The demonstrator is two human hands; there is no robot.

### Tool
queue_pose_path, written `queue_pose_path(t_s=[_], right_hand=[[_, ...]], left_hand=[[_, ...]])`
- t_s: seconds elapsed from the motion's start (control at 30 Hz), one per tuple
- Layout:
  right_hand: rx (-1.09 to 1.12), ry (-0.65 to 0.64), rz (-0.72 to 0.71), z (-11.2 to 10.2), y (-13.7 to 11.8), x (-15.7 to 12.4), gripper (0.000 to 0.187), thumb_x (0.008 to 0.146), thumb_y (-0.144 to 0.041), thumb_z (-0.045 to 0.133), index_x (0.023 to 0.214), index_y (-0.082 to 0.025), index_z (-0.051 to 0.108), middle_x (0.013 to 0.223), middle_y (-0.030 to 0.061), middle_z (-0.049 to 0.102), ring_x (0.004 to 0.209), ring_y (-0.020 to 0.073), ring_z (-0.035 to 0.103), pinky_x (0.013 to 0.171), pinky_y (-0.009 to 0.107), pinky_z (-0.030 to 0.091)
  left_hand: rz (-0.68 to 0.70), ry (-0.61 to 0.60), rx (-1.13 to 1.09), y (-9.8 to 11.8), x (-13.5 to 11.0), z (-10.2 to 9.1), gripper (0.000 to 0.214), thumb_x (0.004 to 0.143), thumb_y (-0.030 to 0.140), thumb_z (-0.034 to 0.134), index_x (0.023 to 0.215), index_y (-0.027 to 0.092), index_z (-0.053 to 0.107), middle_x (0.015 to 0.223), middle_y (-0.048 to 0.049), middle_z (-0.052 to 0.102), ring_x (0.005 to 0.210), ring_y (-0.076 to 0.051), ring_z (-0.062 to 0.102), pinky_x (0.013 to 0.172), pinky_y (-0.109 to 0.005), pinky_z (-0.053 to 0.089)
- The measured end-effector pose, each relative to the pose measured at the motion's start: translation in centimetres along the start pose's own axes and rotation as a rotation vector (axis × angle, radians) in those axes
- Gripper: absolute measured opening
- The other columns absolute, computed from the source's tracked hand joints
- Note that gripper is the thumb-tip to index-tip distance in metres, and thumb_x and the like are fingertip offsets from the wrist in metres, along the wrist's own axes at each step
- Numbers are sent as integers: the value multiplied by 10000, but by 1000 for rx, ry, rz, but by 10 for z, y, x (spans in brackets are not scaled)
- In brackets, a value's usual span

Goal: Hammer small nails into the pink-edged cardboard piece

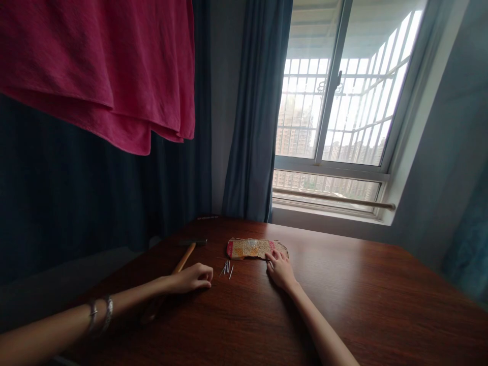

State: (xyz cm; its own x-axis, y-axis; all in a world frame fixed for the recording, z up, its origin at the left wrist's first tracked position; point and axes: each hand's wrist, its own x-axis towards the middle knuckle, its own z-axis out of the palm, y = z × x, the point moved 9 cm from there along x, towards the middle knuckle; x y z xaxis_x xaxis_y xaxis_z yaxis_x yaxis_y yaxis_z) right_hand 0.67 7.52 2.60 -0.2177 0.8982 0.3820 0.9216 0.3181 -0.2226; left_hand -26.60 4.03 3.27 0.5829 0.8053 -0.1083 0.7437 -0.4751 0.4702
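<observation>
My right hand [280, 268] rests with its fingers spread on the right end of a torn, flat piece of cardboard [247, 247] with pink and yellow patches. My left hand [196, 278] is curled into a loose fist on the table, and nothing shows in its fingers. Between the two hands lie several thin metal nails [227, 268], just in front of the cardboard. A hammer [185, 258] with a wooden handle lies under my left forearm, its dark head pointing away from me. The forearm hides part of the handle.
Everything lies on a brown wooden table [343, 300]. A pink towel [114, 71] hangs at the upper left before dark blue curtains [251, 127]. Behind the table is a window [331, 101] with a rail [335, 198] across its lower part.
</observation>
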Motion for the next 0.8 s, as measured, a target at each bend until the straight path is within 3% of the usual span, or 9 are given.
queue_pose_path(t_s=[0.33, 0.47, 0.6, 0.8], right_hand=[[-6, 26, 17, -6, -2, -2, 351, 857, -329, 407, 1187, -340, 530, 1255, 56, 492, 1166, 244, 375, 943, 379, 277], [-11, 21, 10, -8, -5, -1, 343, 853, -318, 419, 1171, -337, 545, 1203, 64, 521, 1132, 245, 401, 927, 373, 289], [-11, 16, 33, -7, -3, -2, 351, 856, -326, 411, 1182, -358, 538, 1242, 53, 500, 1157, 245, 388, 940, 375, 278], [15, 20, 56, -6, 0, -1, 361, 852, -345, 412, 1191, -377, 532, 1265, 39, 492, 1172, 242, 381, 941, 369, 286]], left_hand=[[17, 60, 56, 3, 12, -11, 323, 733, 484, 541, 767, 167, 591, 790, -12, 560, 725, -139, 500, 634, -202, 334], [21, 186, 56, 7, 24, -28, 347, 774, 485, 477, 781, 154, 581, 790, -20, 559, 710, -136, 494, 637, -210, 347], [19, 329, 53, 13, 61, -50, 249, 788, 355, 450, 842, 153, 583, 834, -35, 581, 746, -151, 525, 681, -226, 381], [56, 351, 100, 33, 143, -55, 277, 732, 163, 437, 949, 148, 608, 989, -69, 607, 924, -181, 543, 826, -255, 389]])
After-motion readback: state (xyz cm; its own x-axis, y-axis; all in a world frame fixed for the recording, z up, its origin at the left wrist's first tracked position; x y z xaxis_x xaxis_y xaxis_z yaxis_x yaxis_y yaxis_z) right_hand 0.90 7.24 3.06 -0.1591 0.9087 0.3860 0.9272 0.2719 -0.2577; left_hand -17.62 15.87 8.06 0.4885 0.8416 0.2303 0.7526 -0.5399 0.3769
